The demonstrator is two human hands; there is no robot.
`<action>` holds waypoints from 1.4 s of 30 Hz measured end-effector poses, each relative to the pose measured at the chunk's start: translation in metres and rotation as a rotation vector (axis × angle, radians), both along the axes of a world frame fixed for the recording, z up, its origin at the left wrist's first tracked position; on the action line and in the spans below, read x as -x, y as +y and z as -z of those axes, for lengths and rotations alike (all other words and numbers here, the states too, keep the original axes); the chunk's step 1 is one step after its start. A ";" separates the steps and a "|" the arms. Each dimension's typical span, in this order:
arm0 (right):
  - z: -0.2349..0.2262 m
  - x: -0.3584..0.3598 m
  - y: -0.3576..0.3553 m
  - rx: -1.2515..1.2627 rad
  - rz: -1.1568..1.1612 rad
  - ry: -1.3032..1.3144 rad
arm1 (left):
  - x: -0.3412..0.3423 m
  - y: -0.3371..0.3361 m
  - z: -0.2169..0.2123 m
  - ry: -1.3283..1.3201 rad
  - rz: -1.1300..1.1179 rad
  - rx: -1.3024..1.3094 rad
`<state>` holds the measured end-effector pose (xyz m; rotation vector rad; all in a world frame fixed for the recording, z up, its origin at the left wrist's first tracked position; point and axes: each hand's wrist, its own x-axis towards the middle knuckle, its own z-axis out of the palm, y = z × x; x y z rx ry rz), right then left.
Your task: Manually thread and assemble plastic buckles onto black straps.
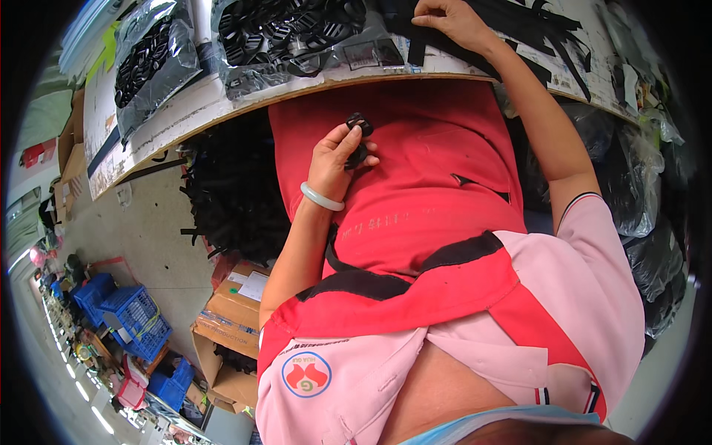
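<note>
My left hand [337, 156] pinches black plastic buckles [359, 122] over my red apron [430, 178], likely light, stiff, slick, best gripped by their rims; my right hand [454, 22] curls by black webbing straps [530, 26] on the surface [185, 119], whether holding one I cannot tell.

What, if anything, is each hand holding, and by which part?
The left hand holds a small black piece by its near edge, between thumb and fingers. Whether the right hand, near black straps, holds anything cannot be told.
</note>
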<state>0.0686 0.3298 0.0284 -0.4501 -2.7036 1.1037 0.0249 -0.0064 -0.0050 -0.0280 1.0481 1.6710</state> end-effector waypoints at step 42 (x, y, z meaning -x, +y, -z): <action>0.006 -0.042 -0.179 0.652 -0.029 0.150 | 0.010 0.005 -0.014 0.034 -0.154 -0.011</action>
